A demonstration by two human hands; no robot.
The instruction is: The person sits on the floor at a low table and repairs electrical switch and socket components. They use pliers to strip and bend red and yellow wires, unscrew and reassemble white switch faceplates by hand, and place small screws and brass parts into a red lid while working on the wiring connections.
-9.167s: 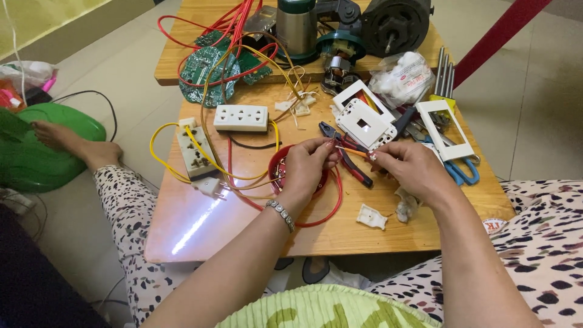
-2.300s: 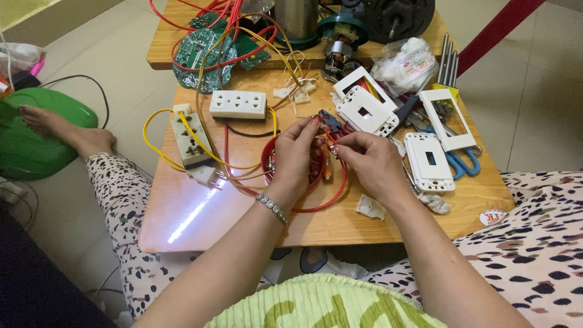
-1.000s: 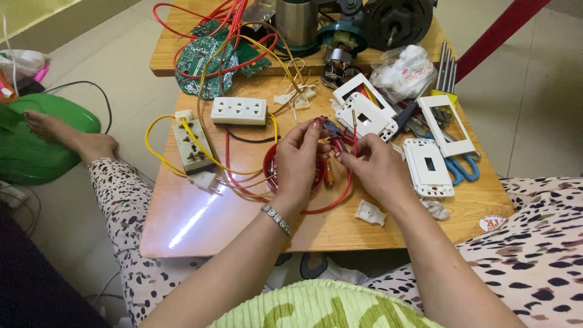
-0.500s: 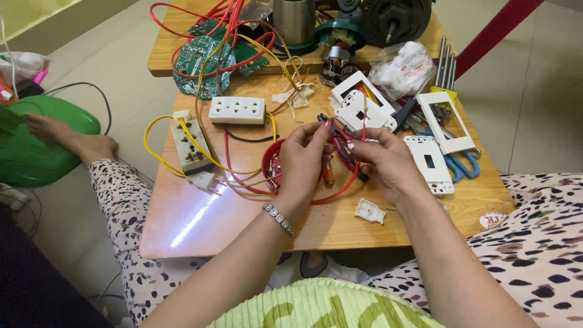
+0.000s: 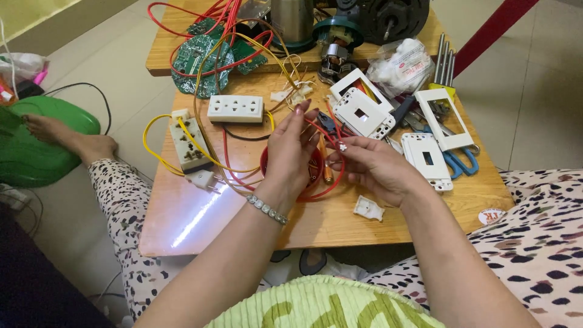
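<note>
Even, soft daylight, bright overall; shadows under the hands are faint and short. One strong glare streak on the glossy worktop (image 5: 200,212), running diagonally from the white plug toward the near left edge, washing out the wood grain there. Focus is sharp at centre, with slight softness and wide-angle stretch toward the corners; the lower left corner falls into dark shadow.

Red wire (image 5: 316,129); white socket (image 5: 235,109); green board (image 5: 195,58).
</note>
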